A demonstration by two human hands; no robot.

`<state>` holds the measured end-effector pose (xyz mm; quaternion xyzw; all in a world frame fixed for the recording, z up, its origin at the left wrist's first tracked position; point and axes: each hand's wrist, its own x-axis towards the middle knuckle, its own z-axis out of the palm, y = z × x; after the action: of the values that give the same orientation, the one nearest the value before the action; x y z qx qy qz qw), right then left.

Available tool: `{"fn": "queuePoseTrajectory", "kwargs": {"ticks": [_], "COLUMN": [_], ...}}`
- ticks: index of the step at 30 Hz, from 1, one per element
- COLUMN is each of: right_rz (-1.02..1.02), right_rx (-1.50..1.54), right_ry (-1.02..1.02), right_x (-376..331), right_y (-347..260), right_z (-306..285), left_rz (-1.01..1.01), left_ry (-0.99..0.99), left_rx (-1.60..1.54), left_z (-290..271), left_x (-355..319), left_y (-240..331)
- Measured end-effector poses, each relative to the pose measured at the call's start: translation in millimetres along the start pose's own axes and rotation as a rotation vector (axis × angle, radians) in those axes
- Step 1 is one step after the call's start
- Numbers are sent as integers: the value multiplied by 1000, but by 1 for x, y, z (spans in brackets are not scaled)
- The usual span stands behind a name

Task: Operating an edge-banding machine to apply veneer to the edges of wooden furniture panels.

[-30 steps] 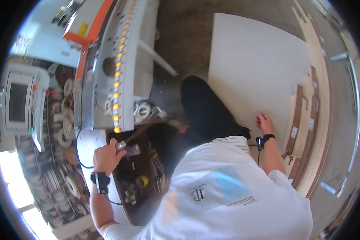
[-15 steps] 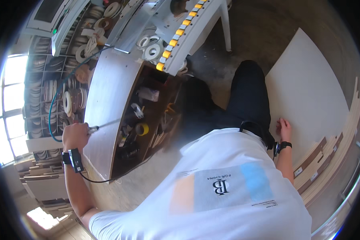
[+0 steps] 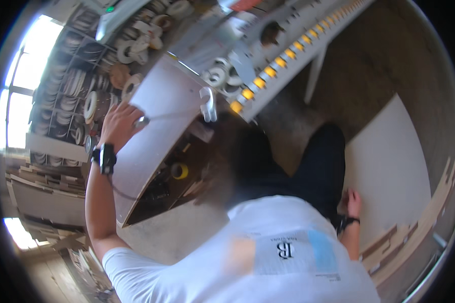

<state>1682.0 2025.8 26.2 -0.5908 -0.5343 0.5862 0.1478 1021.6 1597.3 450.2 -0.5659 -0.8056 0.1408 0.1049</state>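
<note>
At the left, my left hand (image 3: pixel 120 125) is raised over the pale board top of a low cabinet (image 3: pixel 159 108). It is closed around the metal end of a thin rod-like tool (image 3: pixel 174 116), which is blurred and slants toward the far right. A white looped piece (image 3: pixel 209 104) shows at the rod's far end, by the board's corner. What the tool is, I cannot make out. My right hand (image 3: pixel 354 202) hangs low at my side with loosely bent fingers and nothing visible in it. Beside it stands a large white panel (image 3: pixel 389 166).
Beyond the cabinet stands a machine with a row of yellow rollers (image 3: pixel 270 72). Shelves of banding rolls (image 3: pixel 76 81) line the left. Inside the cabinet lies a yellow tape roll (image 3: pixel 179 170). Wooden strips (image 3: pixel 414 230) lean at the right, and stacked boards (image 3: pixel 45 192) are at the left.
My left hand has moved up and away, and its rod's white end has swung from the cabinet front toward the roller machine. The view has shifted; my right hand still hangs at my side.
</note>
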Motion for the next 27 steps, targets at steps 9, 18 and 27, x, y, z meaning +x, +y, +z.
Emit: {"fn": "queuePoseTrajectory", "kwargs": {"ticks": [9,18,27], "right_rz": [89,-194,11], "right_rx": [-25,-548,-696], "right_ry": [47,93,-29], "right_x": [-18,-99,-77], "right_y": [16,71,42], "right_z": [-9,-54,-13], "left_rz": [-666,-1084,-1042], "left_ry": [387,762,720], "left_rx": [-115,-384,-304], "left_z": [40,62,28], "left_x": [130,213,260], "left_y": [-144,-233,-294]}}
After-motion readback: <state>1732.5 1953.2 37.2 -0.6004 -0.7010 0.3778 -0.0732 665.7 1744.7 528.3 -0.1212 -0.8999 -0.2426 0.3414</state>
